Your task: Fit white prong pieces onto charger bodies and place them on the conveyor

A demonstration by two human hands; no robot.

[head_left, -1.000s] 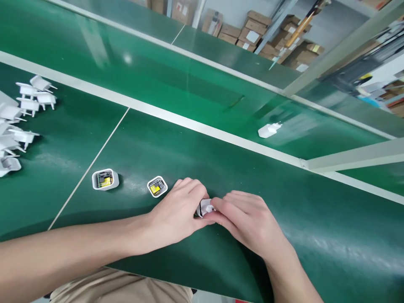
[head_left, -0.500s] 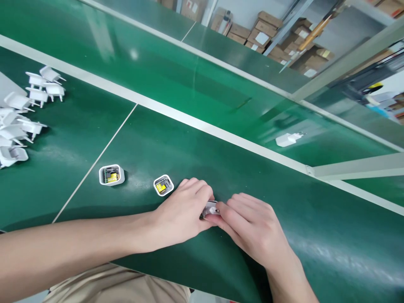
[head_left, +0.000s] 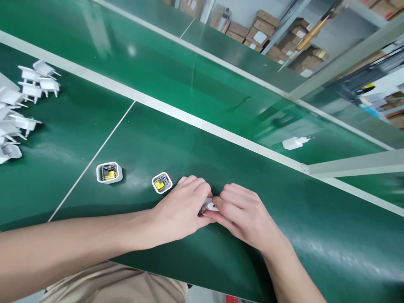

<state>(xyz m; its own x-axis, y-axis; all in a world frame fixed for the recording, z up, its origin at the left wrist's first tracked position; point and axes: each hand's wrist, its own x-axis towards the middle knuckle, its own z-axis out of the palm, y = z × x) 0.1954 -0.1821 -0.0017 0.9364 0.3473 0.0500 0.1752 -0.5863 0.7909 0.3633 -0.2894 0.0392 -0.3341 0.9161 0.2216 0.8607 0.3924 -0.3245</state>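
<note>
Close together over the green table, my left hand (head_left: 186, 206) and my right hand (head_left: 240, 212) both have their fingers closed around a small white charger housing (head_left: 208, 205). The fingers cover most of it; a white part and a dark spot show in the gap between them. Just left of my left hand stands an open white charger housing (head_left: 162, 183) with a yellow component and electronic parts inside. Farther left is a second open housing (head_left: 109, 172), with similar yellow and dark parts in it.
Several white plug chargers (head_left: 30, 90) lie in a cluster on the green table (head_left: 176, 139) at the far left. One more white charger (head_left: 296, 142) lies beyond the pale strip (head_left: 195, 120), right of centre. A pale frame bar (head_left: 356, 164) stands at right. Cardboard boxes (head_left: 261, 29) fill shelves behind.
My right hand has shifted slightly up and left, closer to my left hand, and covers more of the held housing. The whole view has moved a little; the other housings stay put.
</note>
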